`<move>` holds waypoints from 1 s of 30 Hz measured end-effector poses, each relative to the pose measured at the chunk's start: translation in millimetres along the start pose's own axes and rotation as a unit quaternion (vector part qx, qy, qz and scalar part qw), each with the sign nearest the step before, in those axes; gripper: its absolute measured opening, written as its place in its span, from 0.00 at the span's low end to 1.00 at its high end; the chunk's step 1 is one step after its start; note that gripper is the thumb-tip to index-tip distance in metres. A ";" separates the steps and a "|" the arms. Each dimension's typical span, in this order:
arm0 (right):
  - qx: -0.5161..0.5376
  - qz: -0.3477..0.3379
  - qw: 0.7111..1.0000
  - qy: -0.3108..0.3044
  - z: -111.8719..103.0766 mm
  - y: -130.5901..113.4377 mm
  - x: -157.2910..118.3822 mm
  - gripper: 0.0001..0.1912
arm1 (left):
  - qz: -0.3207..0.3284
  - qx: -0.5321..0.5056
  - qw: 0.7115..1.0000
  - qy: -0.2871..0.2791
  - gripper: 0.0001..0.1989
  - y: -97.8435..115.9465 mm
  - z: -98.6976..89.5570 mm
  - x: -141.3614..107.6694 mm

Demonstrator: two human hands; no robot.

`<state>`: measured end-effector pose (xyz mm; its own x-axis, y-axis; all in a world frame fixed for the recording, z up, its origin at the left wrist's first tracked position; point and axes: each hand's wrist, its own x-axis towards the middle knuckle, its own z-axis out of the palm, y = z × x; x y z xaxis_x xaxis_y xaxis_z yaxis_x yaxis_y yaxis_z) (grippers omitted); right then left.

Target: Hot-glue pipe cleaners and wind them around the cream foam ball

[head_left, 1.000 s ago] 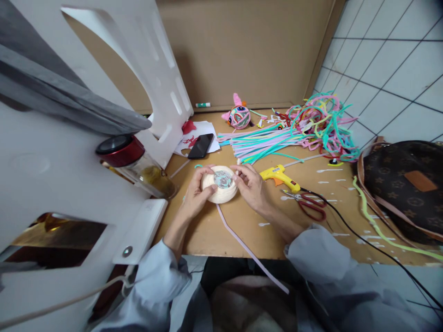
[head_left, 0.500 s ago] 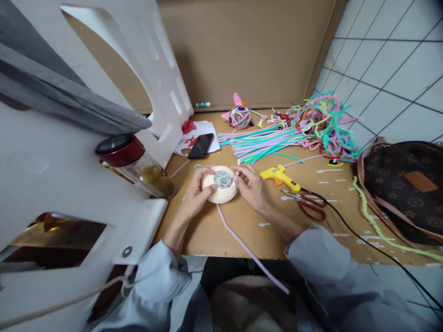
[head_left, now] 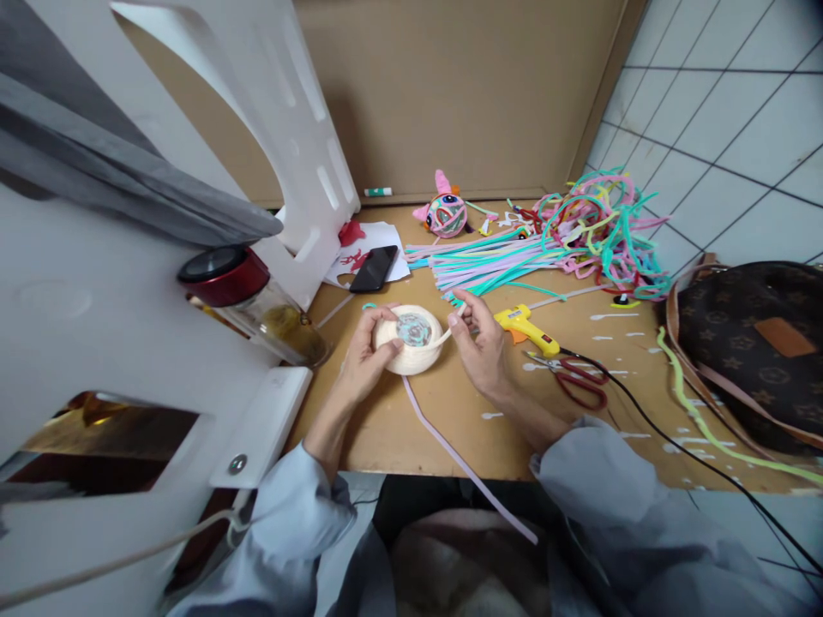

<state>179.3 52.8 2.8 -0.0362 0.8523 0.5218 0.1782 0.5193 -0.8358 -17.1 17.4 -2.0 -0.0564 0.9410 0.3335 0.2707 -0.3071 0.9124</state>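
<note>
Cream roll (head_left: pixel 421 358) with a teal-grey centre sits over the near-middle of the desk (head_left: pixel 379 441), inside the front edge. Left hand (head_left: pixel 365 358) is clamped on its left side, thumb across the top. Right hand (head_left: pixel 483 353) pinches the roll's loose end (head_left: pixel 451 327) between thumb and fingertips, just off the right side. Both forearms come in over the front edge, angled inward.

Bare desk between the forearms, crossed only by a lilac stem (head_left: pixel 443 439) running from under the roll past the edge. Right side tighter: glue gun (head_left: pixel 532 332) just beside the right hand, scissors (head_left: pixel 584 386) nearer the edge. Stem bundle (head_left: pixel 495 261) limits the far side.

Containers: red-lidded clear bottle (head_left: pixel 278 321) at left, yellow-brown stuff inside; brown bag (head_left: pixel 749 343) at right, contents can't be seen.
</note>
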 end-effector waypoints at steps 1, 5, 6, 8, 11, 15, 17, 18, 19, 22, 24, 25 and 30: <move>0.005 0.001 1.000 0.014 0.2 -0.7 -0.4 0.18 | -0.001 -0.002 1.000 0.000 0.17 0.1 0.2 0.0; 0.032 0.016 0.997 0.066 0.6 -2.0 -0.3 0.21 | -0.005 -0.008 1.000 -0.003 0.17 1.1 0.2 -0.4; 0.039 0.024 0.996 0.074 0.1 -1.7 0.5 0.22 | -0.006 -0.007 1.000 -0.004 0.17 1.3 0.1 -0.6; 0.065 0.049 0.993 0.087 -1.5 1.1 3.3 0.21 | -0.007 -0.006 1.000 -0.004 0.17 1.4 -0.3 -0.8; 0.152 0.130 0.974 0.109 -4.6 13.3 9.9 0.22 | -0.009 -0.007 1.000 -0.005 0.17 1.4 -0.5 -1.0; 0.242 0.243 0.933 0.110 -6.9 35.6 17.0 0.21 | -0.006 -0.006 1.000 -0.004 0.17 1.8 -0.4 -0.7; 0.224 0.247 0.939 0.084 -6.9 39.1 17.2 0.18 | -0.004 -0.002 1.000 -0.004 0.17 1.8 -0.3 -0.4; 0.202 0.230 0.950 0.065 -6.7 37.3 16.3 0.17 | -0.004 0.001 1.000 -0.004 0.17 1.6 -0.2 -0.3; 0.172 0.198 0.964 0.046 -6.5 33.3 14.6 0.16 | -0.004 0.003 1.000 -0.003 0.17 1.3 -0.1 -0.1; 0.045 0.041 0.998 -0.013 -5.9 12.3 5.6 0.13 | -0.001 0.002 1.000 0.002 0.17 0.2 0.3 0.2; -0.040 -0.067 0.996 -0.050 -5.4 -2.2 -2.7 0.13 | -0.001 -0.007 1.000 0.006 0.17 -0.3 0.5 0.1; -0.071 -0.111 0.989 -0.065 -5.0 -7.8 -7.0 0.15 | -0.002 -0.012 1.000 0.006 0.17 -0.2 0.6 0.0; -0.134 -0.258 0.949 -0.126 -1.4 -15.6 -21.3 0.18 | -0.004 -0.027 1.000 0.007 0.16 -0.1 -0.1 -0.2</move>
<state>178.7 26.4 4.9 -0.4143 0.4951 0.7637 0.3150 0.8652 -0.3900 -17.2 17.2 -2.1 -0.0725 0.9414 0.3295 0.2176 -0.3075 0.9263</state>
